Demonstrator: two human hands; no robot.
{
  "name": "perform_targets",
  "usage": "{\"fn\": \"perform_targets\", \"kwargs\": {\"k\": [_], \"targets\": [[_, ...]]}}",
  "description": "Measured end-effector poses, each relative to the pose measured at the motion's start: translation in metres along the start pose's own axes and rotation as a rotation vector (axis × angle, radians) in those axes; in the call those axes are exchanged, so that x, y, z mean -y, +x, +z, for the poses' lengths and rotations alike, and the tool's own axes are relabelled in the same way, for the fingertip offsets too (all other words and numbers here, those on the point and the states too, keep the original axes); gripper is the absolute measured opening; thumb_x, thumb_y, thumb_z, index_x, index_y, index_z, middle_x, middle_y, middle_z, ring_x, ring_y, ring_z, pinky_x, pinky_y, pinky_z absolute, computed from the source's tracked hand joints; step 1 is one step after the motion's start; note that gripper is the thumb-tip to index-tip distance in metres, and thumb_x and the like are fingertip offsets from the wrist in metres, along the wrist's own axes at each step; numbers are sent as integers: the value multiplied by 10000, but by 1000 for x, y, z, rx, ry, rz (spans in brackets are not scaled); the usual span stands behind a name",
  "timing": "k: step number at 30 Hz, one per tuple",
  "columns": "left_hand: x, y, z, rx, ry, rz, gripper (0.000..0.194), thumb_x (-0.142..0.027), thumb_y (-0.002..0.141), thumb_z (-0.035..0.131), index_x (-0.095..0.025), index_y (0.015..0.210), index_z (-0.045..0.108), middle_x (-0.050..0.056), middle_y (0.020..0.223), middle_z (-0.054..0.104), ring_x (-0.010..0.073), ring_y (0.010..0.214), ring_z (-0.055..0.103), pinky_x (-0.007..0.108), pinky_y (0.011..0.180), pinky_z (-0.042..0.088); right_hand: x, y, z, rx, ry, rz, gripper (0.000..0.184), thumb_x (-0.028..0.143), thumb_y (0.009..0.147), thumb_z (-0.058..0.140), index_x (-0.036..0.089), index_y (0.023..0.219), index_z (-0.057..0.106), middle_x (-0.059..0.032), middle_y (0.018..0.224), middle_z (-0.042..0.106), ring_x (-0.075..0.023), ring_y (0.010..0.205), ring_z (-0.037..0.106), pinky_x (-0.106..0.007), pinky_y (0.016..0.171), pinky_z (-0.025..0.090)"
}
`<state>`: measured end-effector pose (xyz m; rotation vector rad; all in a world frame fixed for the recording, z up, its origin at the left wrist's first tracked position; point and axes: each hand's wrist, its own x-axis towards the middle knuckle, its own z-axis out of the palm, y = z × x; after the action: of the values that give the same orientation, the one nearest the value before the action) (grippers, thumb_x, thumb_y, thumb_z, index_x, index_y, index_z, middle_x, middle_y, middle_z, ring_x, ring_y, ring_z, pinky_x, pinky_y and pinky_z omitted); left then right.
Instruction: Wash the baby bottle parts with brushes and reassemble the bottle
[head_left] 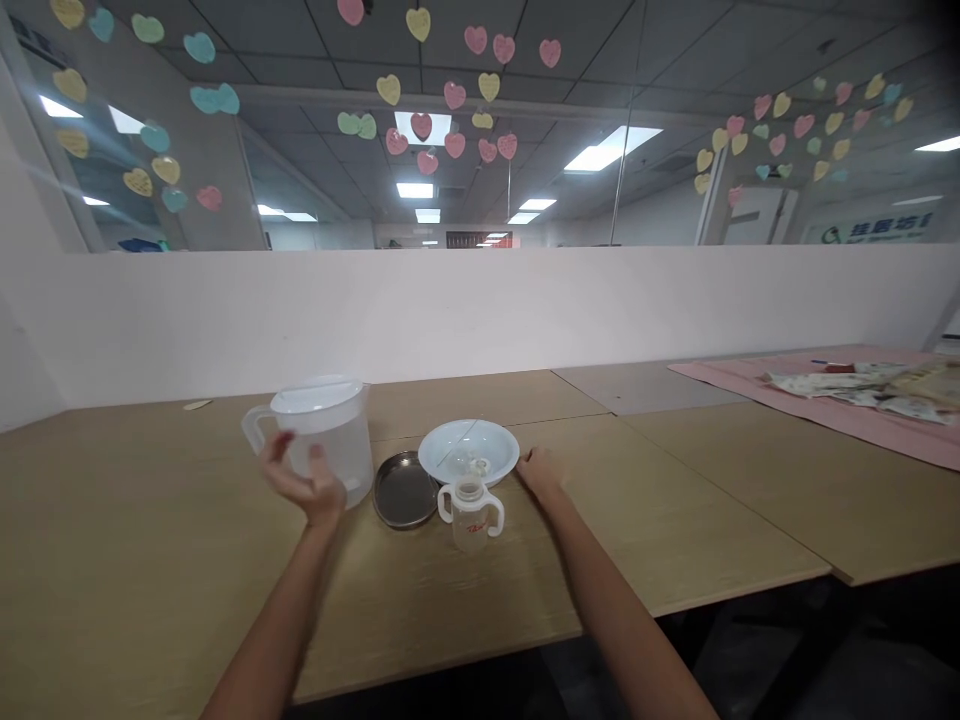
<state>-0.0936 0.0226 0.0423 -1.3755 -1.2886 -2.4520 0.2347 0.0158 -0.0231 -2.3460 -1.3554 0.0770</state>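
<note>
My left hand (306,488) is in front of a translucent plastic pitcher (341,450), its fingers curved and apart with nothing between them. The pitcher stands upright with a white lid, its handle to the left. At the right rim of a white bowl (435,462), my right hand (541,472) has its fingers pinched together on the edge. Inside the bowl lie small whitish parts (478,466) and a thin stick or straw, too small to make out well. A clear baby bottle (470,530) with two white handles and no cap stands in front of the bowl.
Between pitcher and bowl lies a round dark metal dish (405,492). A small flat pale piece (198,405) is at the back left. Farther right, a pink cloth (720,385) bears papers. A white low wall (465,310) edges the wooden table (150,560) behind.
</note>
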Motion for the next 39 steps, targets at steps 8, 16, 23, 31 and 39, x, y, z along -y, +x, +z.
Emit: {"fn": "perform_targets", "kwargs": {"k": [8,16,23,31,39], "targets": [[-40,-58,95,1391,253,327,381,-155,843,330,-187,1038,656,38,1031,688,146,947,617,243,857,452,5,-5,-1,42,-12,-36,342,338,860,448,130,998,681,-174,974,669,-258,940,636,-316,761,459],[-38,-77,126,1575,520,463,341,-82,658,516,-208,875,746,99,879,731,208,816,651,293,784,464,7,-5,3,11,-48,-101,304,247,878,415,116,966,675,-169,1011,657,-249,942,630,-291,746,453],[-30,-66,130,1627,599,547,278,-92,668,556,-256,780,750,56,861,737,168,776,643,236,724,448,5,-1,8,7,-5,-101,310,260,893,397,119,981,659,-171,1019,652,-247,936,633,-302,747,452],[-34,-60,113,1518,509,608,179,-122,728,545,-188,753,709,80,854,702,189,821,618,274,788,427,2,4,10,-78,99,24,337,186,925,296,63,1039,589,-199,1010,636,-238,895,633,-286,693,434],[-28,-68,81,1110,425,423,228,-203,869,406,-150,953,611,119,965,664,231,927,601,342,840,424,3,2,-1,-273,210,3,343,197,946,237,126,1011,566,-104,898,638,-185,788,602,-247,603,359]]}}
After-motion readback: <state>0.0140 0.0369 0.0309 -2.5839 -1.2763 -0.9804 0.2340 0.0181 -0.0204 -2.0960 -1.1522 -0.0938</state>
